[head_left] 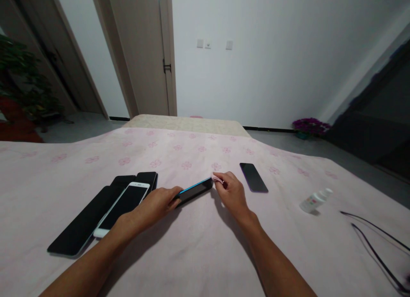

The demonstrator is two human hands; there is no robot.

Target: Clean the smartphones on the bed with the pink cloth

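Observation:
A dark smartphone with a blue edge (196, 190) is held tilted above the tablecloth. My left hand (162, 202) grips its left end, fingers closed round it. At the far end, my right hand (231, 192) pinches a small pink cloth (218, 179) against the phone's corner. Left of my left hand lies a white smartphone (126, 206), leaning on several dark phones. The largest of these, a black one (85, 220), lies at the outer left. Another black smartphone (253, 177) rests flat just right of my right hand.
A small white bottle (315, 200) lies on its side at the right. Beyond it are the thin dark temples of what look like glasses (379, 252). A pink flowered cloth (192, 263) covers the surface. Further off are a door (137, 53) and purple flowers (310, 126).

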